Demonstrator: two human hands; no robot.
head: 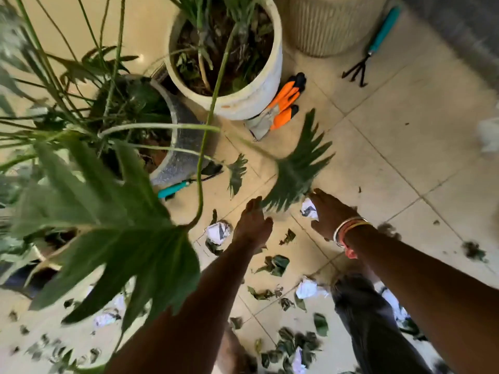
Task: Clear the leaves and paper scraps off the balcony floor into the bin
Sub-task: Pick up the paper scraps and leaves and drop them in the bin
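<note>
Torn green leaves point(275, 264) and crumpled paper scraps point(218, 232) lie scattered over the beige tiled floor point(391, 147). My left hand point(252, 224) reaches forward with straight fingers toward a large lobed leaf point(297, 168) hanging just beyond it. My right hand point(329, 214), bangles on its wrist, stretches out over a crumpled paper ball point(307, 209) beside that leaf, and I cannot tell whether it touches the paper. Neither hand holds anything. No bin is in view.
A white pot point(251, 101) and a grey pot point(183, 147) with tall plants crowd the left. Orange gloves point(283, 103) lie by the white pot. A teal hand rake point(375, 47) lies at far right, another teal tool point(172, 188) by the grey pot. A ribbed pot point(329, 25) stands behind.
</note>
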